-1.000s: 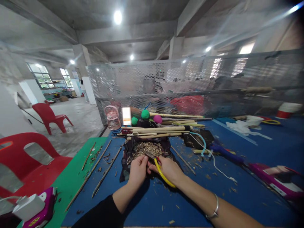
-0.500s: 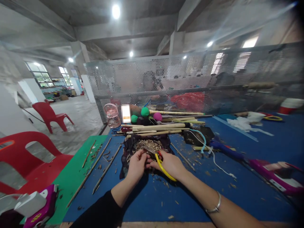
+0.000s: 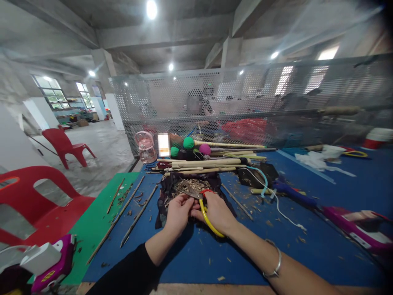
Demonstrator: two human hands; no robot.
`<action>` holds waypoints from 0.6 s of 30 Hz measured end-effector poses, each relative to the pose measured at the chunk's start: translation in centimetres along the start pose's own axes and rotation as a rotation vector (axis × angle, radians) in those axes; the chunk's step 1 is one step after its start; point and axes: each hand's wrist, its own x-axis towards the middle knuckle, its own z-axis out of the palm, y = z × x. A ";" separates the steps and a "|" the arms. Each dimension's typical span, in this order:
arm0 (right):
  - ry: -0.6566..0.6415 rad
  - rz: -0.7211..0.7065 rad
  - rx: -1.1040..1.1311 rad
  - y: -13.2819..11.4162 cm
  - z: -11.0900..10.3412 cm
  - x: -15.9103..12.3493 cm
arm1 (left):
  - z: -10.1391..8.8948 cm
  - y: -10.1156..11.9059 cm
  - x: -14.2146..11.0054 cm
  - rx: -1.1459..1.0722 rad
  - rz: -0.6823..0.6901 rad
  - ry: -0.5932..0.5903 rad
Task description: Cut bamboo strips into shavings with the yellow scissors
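Observation:
My right hand (image 3: 217, 213) is closed on a pair of scissors (image 3: 211, 223) with yellow and red handles. The blades point left, over a heap of chopped stick pieces (image 3: 190, 186) on a dark cloth (image 3: 164, 200). My left hand (image 3: 178, 213) has its fingers pinched together just under the blades, close to the right fingertips. Whatever lies between those fingers is too small or hidden to name.
Thin sticks (image 3: 139, 213) lie to the left, and a bundle of pale sticks (image 3: 205, 164) lies behind the cloth. A pink bottle (image 3: 145, 148) stands at the back left. A purple power strip (image 3: 353, 225) is at the right. Red chairs (image 3: 55, 205) stand left of the table.
The scissors have opened a little, with the red handle now lifted away from the yellow one. Both hands stay over the front of the cloth.

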 end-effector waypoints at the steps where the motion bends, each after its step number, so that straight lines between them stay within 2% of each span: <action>1: 0.007 -0.004 0.007 0.0 0.1 0.0 | 0.1 0.1 -0.1 -0.016 0.011 -0.008; 6: 0.003 -0.001 0.031 -0.1 -0.2 0.3 | 0.2 0.2 -0.2 -0.073 0.051 -0.028; 13: 0.010 -0.010 0.007 -0.3 -0.8 0.2 | -0.2 -0.3 -0.1 0.010 0.084 -0.029; 18: -0.105 0.084 0.025 -0.4 -0.8 0.0 | -0.5 -0.4 -0.1 0.085 0.105 -0.034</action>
